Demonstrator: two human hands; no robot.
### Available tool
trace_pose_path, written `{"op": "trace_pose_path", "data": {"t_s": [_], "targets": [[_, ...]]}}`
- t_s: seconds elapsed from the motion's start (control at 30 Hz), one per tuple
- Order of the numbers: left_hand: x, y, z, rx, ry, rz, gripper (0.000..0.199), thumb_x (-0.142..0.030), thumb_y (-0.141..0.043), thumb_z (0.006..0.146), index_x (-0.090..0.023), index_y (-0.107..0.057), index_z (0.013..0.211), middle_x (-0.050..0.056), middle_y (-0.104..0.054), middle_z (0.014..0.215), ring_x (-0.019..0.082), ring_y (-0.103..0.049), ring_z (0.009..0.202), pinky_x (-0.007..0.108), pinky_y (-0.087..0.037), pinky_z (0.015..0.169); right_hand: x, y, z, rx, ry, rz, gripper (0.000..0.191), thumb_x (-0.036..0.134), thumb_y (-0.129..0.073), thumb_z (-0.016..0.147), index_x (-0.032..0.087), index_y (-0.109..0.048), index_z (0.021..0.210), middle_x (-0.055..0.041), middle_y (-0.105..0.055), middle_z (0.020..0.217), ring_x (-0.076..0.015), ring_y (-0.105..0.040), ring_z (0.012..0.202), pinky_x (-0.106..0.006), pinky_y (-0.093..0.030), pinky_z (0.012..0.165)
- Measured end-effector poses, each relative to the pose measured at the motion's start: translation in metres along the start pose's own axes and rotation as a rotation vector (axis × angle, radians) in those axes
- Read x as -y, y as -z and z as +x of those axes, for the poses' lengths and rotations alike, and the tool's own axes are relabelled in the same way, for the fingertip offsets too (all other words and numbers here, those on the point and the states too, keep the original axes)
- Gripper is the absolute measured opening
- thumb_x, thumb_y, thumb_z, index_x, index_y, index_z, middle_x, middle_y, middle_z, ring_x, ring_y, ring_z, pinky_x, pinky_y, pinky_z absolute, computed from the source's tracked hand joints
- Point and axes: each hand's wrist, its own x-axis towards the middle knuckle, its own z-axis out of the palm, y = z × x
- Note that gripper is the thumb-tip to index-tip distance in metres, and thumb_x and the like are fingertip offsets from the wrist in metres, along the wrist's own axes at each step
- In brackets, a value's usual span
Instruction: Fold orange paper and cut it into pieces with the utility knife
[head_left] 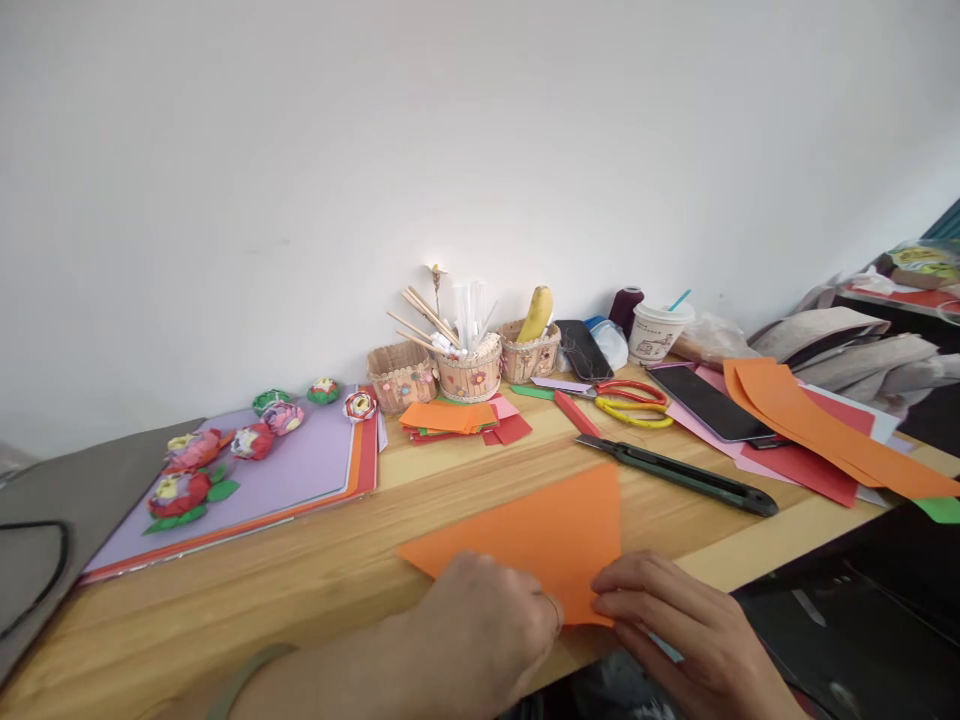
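Note:
A sheet of orange paper (555, 525), folded into a pointed shape, lies at the front edge of the wooden table. My left hand (487, 620) is closed over its near edge, fingers curled and knuckles up; the fingertips are mostly hidden. At the lower right corner of the paper, my right hand (679, 615) grips the edge with fingers bent together, its thumb out of sight. A bit of light blue shows under the right fingers, too small to name. Beyond the paper lies a dark green utility knife (682, 472), and scissors (634, 398) with red and yellow handles are farther back.
Paper flowers (251, 440) rest on purple sheets (300, 480) at left. Small baskets (401, 385) stand by the wall, near a stack of coloured paper (450, 418). A lidded cup (656, 335), a phone (709, 402) and orange strips (825, 430) are at right.

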Motion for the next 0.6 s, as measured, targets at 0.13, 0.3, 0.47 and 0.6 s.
{"op": "trace_pose_path", "data": {"t_s": [0.13, 0.3, 0.47, 0.6], "targets": [[0.005, 0.000, 0.000, -0.247, 0.203, -0.367, 0.012, -0.014, -0.054, 0.083, -0.017, -0.065, 0.077, 0.000, -0.068, 0.066, 0.015, -0.063, 0.057, 0.023, -0.042, 0.055, 0.001, -0.006, 0.000, -0.234, -0.055, -0.211, 0.042, 0.037, -0.059, 0.087, 0.021, -0.050, 0.125, -0.0152, -0.054, 0.128, -0.0233, -0.051, 0.121, -0.034, -0.048, 0.093], [0.021, 0.001, 0.004, -0.409, 0.386, -0.944, 0.005, -0.021, -0.055, 0.076, -0.019, -0.052, 0.073, -0.005, -0.056, 0.057, 0.012, -0.059, 0.051, 0.021, -0.043, 0.051, 0.000, -0.009, -0.001, -0.064, 0.268, -0.354, 0.076, 0.057, -0.062, 0.080, 0.018, -0.040, 0.142, -0.0102, -0.055, 0.134, -0.0228, -0.028, 0.139, -0.040, -0.023, 0.114], [0.054, 0.008, 0.003, -0.301, 0.593, -1.132, 0.007, -0.023, -0.048, 0.075, -0.021, -0.041, 0.073, -0.005, -0.056, 0.060, 0.013, -0.062, 0.050, 0.023, -0.048, 0.051, 0.002, -0.006, 0.004, 0.375, 0.268, -0.224, 0.076, 0.061, -0.050, 0.085, 0.010, -0.042, 0.140, -0.0126, -0.045, 0.140, -0.0255, -0.041, 0.131, -0.039, -0.040, 0.104], [0.086, 0.000, -0.015, -0.329, 0.739, -0.881, 0.011, -0.016, -0.045, 0.074, -0.022, -0.038, 0.067, -0.006, -0.051, 0.054, 0.015, -0.063, 0.053, 0.024, -0.049, 0.053, -0.001, -0.004, -0.005, 0.422, 0.218, -0.100, 0.055, 0.027, -0.053, 0.090, 0.019, -0.039, 0.143, -0.0064, -0.046, 0.139, -0.0200, -0.036, 0.132, -0.036, -0.034, 0.108]]}}
